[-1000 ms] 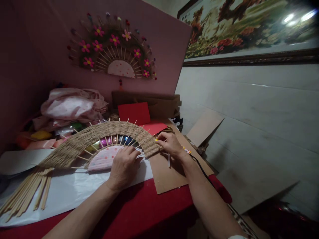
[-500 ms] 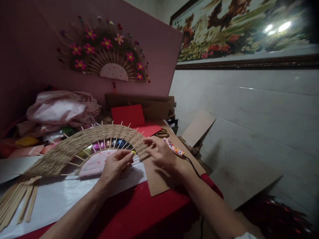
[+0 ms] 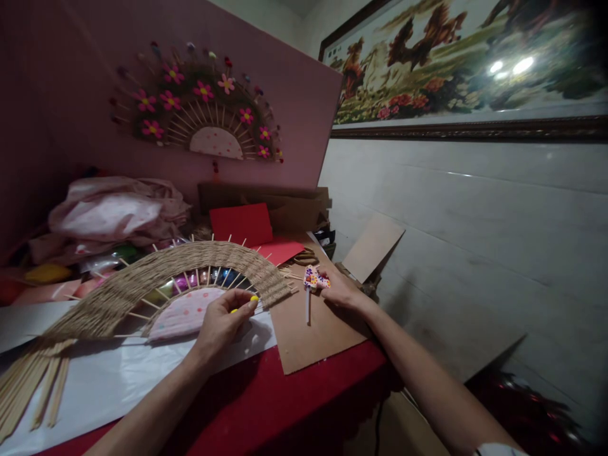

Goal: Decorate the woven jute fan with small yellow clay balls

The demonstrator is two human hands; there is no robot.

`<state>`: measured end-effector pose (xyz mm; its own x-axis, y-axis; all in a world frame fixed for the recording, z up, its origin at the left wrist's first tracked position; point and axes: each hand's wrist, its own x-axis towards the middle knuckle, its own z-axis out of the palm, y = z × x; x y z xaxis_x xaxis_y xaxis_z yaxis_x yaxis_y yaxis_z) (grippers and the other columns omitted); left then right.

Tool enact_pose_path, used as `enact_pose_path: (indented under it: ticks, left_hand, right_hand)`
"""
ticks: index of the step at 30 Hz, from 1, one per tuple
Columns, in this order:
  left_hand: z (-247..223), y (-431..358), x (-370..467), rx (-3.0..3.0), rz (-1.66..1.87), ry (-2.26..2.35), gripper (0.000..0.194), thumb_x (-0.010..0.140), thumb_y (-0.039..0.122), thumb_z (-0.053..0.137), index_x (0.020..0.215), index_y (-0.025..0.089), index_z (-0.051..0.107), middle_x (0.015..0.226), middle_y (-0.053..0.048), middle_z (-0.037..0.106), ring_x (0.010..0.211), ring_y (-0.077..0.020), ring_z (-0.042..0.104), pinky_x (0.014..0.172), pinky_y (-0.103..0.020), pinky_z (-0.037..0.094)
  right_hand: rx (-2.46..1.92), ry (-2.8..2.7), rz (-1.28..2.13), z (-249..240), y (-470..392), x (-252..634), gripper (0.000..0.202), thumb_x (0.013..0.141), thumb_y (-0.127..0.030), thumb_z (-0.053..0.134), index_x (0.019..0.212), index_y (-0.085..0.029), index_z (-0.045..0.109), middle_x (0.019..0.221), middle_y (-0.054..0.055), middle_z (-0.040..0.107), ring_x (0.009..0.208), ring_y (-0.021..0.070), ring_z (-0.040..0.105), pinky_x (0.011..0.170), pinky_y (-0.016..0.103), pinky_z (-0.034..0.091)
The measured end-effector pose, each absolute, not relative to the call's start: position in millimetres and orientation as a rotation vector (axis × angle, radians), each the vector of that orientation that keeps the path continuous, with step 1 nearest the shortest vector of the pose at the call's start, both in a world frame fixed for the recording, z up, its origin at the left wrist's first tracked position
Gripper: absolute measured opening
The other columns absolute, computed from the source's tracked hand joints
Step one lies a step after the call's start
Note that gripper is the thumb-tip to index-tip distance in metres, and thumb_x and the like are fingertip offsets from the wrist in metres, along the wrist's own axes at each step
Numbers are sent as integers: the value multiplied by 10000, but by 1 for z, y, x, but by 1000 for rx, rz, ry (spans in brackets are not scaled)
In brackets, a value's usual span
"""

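The step in hand looks like taking hold of the tool while keeping small yellow parts ready by the woven fan.

The left hand (image 3: 221, 324) is in front of the right half of the fan (image 3: 213, 251). Its grip is a small pinch: thumb and fingertips come together on a yellow ball (image 3: 254, 299), just wide enough for it. A second yellow bit (image 3: 234, 311) peeks out by the same fingers; I cannot tell how it is held.

The right hand (image 3: 342, 292), to the right, has its fingers curled around a flowery tool (image 3: 311, 278) that looks like a glue gun. A thin white stick (image 3: 308, 307) points from it toward the near side. The tool is over the brown cardboard (image 3: 301, 348); I cannot tell if it touches.

The fan lies on the left and middle of the tabletop (image 3: 247, 405), partly over a white sheet (image 3: 109, 386). Far behind it, a finished-looking fan (image 3: 204, 92) with pink flowers is up on the wall.

I think the next move calls for a firm hold on the tool and a soft pinch on the ball, with fingertips away from any hot end.
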<state>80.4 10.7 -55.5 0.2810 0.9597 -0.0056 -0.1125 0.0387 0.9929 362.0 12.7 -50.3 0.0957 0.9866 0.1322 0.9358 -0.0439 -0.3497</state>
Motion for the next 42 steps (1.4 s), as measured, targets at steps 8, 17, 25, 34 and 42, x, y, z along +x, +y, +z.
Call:
enact_pose_path:
  ticks: [8,17,25,34,42]
  left_hand:
    - [-60,13,81,1221,1032,921,457,564,476,732,799,132,546,497,71,480,338,-24,319,331,-161,203]
    - [-61,12,82,1223,1030,925,424,561,452,727,777,132,550,476,74,470,340,-30,328,336,-164,211]
    - [-62,11,83,1291,1028,929,335,614,413,693,747,137,557,487,67,474,375,-35,336,359,-170,221]
    - [-67,12,83,1436,1032,954,249,673,381,645,727,151,564,490,61,478,397,-46,335,397,-190,245]
    - [-64,10,83,1439,1052,932,229,654,365,657,686,158,565,462,63,437,412,-58,339,408,-198,241]
  right_hand:
    - [-1960,-1715,227,-53,9,364,318,694,-295,599,999,-213,638,949,58,657,843,219,575,668,273,385]
    - [-1546,-1190,880,-35,-4,363,310,736,-409,566,940,-178,535,570,-74,360,403,53,288,346,170,196]
    - [-1432,-1121,1382,-20,-29,333,355,745,-439,631,947,-152,573,620,-54,426,396,21,315,318,141,190]
    - [-1504,-1357,1383,-34,-34,316,300,788,-458,571,829,-162,550,632,-39,433,407,37,337,289,154,258]
    - [-1577,-1323,1404,-34,-33,309,296,789,-469,548,766,-176,516,595,-42,408,411,42,299,295,158,225]
